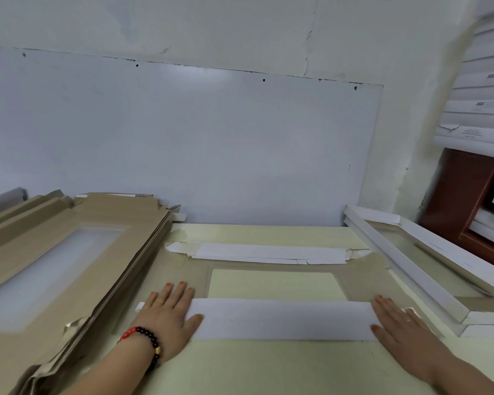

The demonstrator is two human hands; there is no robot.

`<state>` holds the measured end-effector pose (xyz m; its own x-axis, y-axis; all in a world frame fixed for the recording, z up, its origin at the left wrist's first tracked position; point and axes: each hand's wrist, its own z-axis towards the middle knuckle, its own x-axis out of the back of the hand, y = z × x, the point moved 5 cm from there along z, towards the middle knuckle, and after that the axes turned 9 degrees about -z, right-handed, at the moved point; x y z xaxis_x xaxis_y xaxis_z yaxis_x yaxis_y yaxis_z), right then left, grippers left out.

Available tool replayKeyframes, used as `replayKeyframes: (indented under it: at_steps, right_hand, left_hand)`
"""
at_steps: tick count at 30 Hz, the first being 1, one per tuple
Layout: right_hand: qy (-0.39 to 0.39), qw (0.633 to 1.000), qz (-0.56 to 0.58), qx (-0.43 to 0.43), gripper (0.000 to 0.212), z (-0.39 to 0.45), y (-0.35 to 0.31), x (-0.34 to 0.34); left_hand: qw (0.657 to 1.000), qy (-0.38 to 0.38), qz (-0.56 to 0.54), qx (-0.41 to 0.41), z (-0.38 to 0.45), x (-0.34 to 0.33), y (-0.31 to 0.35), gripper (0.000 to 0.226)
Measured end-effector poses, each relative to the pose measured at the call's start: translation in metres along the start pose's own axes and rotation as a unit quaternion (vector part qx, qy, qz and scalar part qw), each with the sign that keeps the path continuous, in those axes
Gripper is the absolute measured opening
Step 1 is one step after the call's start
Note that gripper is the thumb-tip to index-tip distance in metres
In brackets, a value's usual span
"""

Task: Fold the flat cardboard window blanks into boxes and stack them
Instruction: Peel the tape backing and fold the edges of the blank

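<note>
Both hands, left hand [166,312] and right hand [397,323], press flat-fingered on the near flap [283,319] of a window blank [354,283] lying on the desk [268,366]. Uneven pressure might skew the crease.

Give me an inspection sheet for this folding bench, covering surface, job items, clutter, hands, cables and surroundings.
Surface: pale yellow-green table, bare at the near edge.
Job's things: blank lies flat at centre, its near flap and far flap folded in, white side up; stack of flat blanks on the left; folded boxes stacked on the right.
Clutter: nothing seen.
Hands: left hand and right hand press flat on the ends of the near flap; bead bracelet on the left wrist.
Cables: nothing seen.
Surroundings: white board on the wall behind; white boxes piled upper right over a brown shelf.
</note>
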<state>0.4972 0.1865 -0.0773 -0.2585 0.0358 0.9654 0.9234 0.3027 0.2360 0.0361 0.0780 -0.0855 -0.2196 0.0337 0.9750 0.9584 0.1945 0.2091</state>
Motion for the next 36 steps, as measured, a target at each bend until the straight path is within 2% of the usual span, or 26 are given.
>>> replayKeyframes:
  at_steps: [6, 10, 12, 14, 18, 21, 25, 31, 34, 36]
  right_hand:
    - [-0.018, 0.997, 0.003, -0.073, 0.068, 0.001, 0.018, -0.004]
    - [-0.045, 0.990, -0.023, -0.132, 0.067, 0.004, 0.017, 0.004]
    - [-0.036, 0.991, -0.057, -0.113, 0.062, 0.008, 0.006, 0.014]
    - [-0.035, 0.995, -0.069, -0.058, 0.064, 0.015, -0.015, 0.025]
    - [-0.080, 0.995, -0.059, 0.027, 0.063, 0.025, -0.057, 0.039]
    - [-0.087, 0.985, -0.140, 0.057, 0.059, 0.035, -0.067, 0.050]
    - [-0.006, 0.976, -0.204, 0.080, 0.047, 0.043, -0.071, 0.070]
    - [0.080, 0.983, -0.152, 0.066, 0.041, 0.037, -0.071, 0.074]
    - [0.110, 0.986, -0.105, 0.061, 0.040, 0.032, -0.066, 0.082]
    - [0.134, 0.987, -0.057, 0.063, 0.031, 0.026, -0.062, 0.089]
  left_hand:
    - [0.998, -0.002, -0.022, 0.060, 0.000, 0.006, -0.032, 0.086]
    - [0.996, -0.004, -0.021, 0.088, -0.002, 0.010, -0.035, 0.081]
    - [0.997, 0.036, 0.047, 0.052, -0.004, 0.018, -0.024, 0.079]
    - [0.994, 0.045, 0.097, -0.017, -0.004, 0.021, -0.006, 0.081]
    - [0.996, -0.011, 0.065, -0.067, -0.001, 0.017, 0.029, 0.087]
    - [0.995, -0.006, 0.066, -0.073, 0.006, 0.027, 0.046, 0.083]
    - [0.995, -0.016, 0.074, -0.061, 0.012, 0.040, 0.055, 0.067]
    - [0.994, -0.027, 0.086, -0.053, 0.010, 0.048, 0.068, 0.057]
    - [0.995, -0.048, 0.061, -0.063, 0.007, 0.045, 0.076, 0.064]
    - [0.995, -0.052, 0.040, -0.069, 0.005, 0.044, 0.083, 0.070]
